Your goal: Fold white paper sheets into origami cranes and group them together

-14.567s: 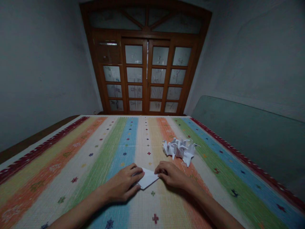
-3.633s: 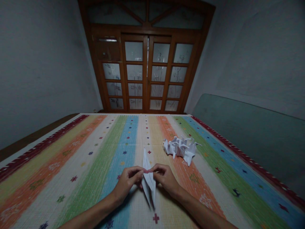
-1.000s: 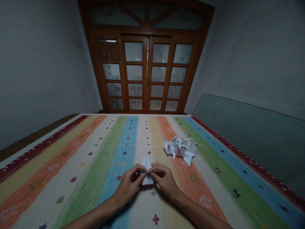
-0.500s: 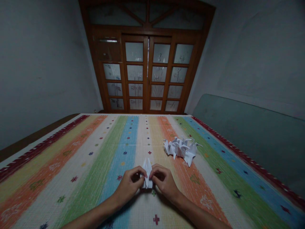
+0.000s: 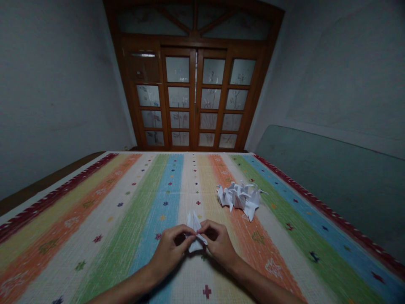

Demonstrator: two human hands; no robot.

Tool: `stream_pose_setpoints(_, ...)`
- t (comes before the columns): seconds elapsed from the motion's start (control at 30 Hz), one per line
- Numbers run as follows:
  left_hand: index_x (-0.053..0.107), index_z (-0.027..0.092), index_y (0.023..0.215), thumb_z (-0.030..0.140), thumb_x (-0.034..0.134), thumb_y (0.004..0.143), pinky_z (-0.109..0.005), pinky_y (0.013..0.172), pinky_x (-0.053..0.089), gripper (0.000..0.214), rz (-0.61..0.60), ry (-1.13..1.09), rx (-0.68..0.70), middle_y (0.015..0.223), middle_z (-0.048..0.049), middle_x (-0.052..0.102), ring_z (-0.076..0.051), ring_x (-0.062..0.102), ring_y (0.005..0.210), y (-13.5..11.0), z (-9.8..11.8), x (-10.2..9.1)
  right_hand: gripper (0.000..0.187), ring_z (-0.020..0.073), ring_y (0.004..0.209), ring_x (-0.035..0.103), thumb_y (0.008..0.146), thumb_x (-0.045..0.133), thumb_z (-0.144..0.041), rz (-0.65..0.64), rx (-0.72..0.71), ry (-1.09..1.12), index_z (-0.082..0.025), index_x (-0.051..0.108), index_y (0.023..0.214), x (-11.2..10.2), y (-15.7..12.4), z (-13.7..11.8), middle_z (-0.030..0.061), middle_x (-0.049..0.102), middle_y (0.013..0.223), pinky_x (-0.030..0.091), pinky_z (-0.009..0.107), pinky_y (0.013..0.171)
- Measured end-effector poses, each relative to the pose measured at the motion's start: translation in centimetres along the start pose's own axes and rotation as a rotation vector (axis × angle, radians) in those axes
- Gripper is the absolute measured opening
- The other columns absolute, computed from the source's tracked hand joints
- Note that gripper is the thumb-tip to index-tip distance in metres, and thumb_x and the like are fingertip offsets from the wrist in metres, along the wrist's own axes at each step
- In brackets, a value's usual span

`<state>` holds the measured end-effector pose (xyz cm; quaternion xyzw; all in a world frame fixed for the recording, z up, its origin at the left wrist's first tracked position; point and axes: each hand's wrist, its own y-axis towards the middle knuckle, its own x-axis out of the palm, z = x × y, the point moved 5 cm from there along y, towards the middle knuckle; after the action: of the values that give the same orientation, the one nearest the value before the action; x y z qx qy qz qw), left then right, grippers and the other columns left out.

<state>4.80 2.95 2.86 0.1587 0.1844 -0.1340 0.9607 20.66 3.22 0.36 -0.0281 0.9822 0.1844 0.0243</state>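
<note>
A small folded piece of white paper (image 5: pixel 195 245) is pinched between my two hands, just above the striped tablecloth. Two narrow points of it rise away from me, and a flap sticks out towards the right. My left hand (image 5: pixel 174 247) grips its left side between thumb and fingertips. On the other side my right hand (image 5: pixel 218 242) pinches the paper near the flap, its fingertips almost touching those of the left. Part of the paper is hidden behind the fingers. Beyond my right hand lies a cluster of folded white paper cranes (image 5: pixel 240 197).
The striped tablecloth (image 5: pixel 126 228) covers the table. A wooden door with glass panes (image 5: pixel 196 97) stands past the far edge. Along the right side is a pale green panel (image 5: pixel 329 169), and walls rise on both sides.
The folded paper has opened and tilted between my fingers; a flap now points right. My fingertips have come closer together. The paper cranes have stayed in place.
</note>
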Motion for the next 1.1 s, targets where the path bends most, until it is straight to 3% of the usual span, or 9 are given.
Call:
stream_pose_setpoints(0.2, 0.075, 0.019, 0.069, 0.023, 0.064, 0.078, -0.026, 0.063, 0.046, 0.015, 0.042, -0.031, -0.047, 0.065, -0.0022, 0.073, -0.018, 0.062, 0.061, -0.2, -1.2, 0.0, 0.014, 0.0154, 0.067, 0.06, 0.076, 0.061, -0.012, -0.059, -0.144, -0.15, -0.018, 0.072, 0.07, 0.4, -0.3, -1.2, 0.0029, 0.063, 0.073, 0.045, 0.023, 0.057)
stream_pose_setpoints(0.37, 0.077, 0.02, 0.07, 0.023, 0.064, 0.075, -0.026, 0.063, 0.046, 0.014, 0.052, -0.054, -0.087, 0.065, -0.002, 0.073, -0.018, 0.063, 0.061, -0.3, -1.5, 0.1, 0.02, 0.0147, 0.067, 0.06, 0.074, 0.058, -0.008, -0.077, -0.224, -0.202, -0.019, 0.073, 0.075, 0.5, -0.7, -1.7, 0.0033, 0.063, 0.077, 0.044, 0.021, 0.054)
stream_pose_setpoints(0.63, 0.08, 0.02, 0.081, 0.027, 0.066, 0.079, -0.027, 0.067, 0.049, 0.016, 0.004, -0.076, -0.065, 0.077, -0.0049, 0.079, -0.021, 0.069, 0.07, -0.3, -0.9, 0.2, 0.021, 0.0135, 0.067, 0.06, 0.078, 0.06, -0.007, -0.126, -0.265, -0.252, -0.021, 0.076, 0.079, 0.8, -1.2, -1.9, 0.0036, 0.064, 0.083, 0.045, 0.021, 0.055)
stream_pose_setpoints(0.87, 0.077, 0.019, 0.07, 0.021, 0.064, 0.078, -0.025, 0.061, 0.046, 0.014, 0.006, -0.071, -0.045, 0.067, -0.0036, 0.075, -0.019, 0.066, 0.062, -0.4, -0.6, 0.2, 0.022, 0.0151, 0.07, 0.061, 0.08, 0.059, -0.007, -0.149, -0.302, -0.3, -0.022, 0.075, 0.082, 0.8, -1.3, -2.5, 0.0034, 0.062, 0.082, 0.047, 0.023, 0.06)
stream_pose_setpoints(1.1, 0.071, 0.018, 0.067, 0.021, 0.065, 0.076, -0.026, 0.061, 0.046, 0.012, 0.1, 0.017, -0.051, 0.065, -0.0032, 0.073, -0.019, 0.064, 0.061, -0.7, -1.0, -0.3, 0.025, 0.018, 0.075, 0.061, 0.08, 0.059, -0.012, -0.225, -0.327, -0.339, -0.02, 0.062, 0.103, 1.2, -1.7, -3.6, 0.0045, 0.064, 0.088, 0.048, 0.027, 0.067)
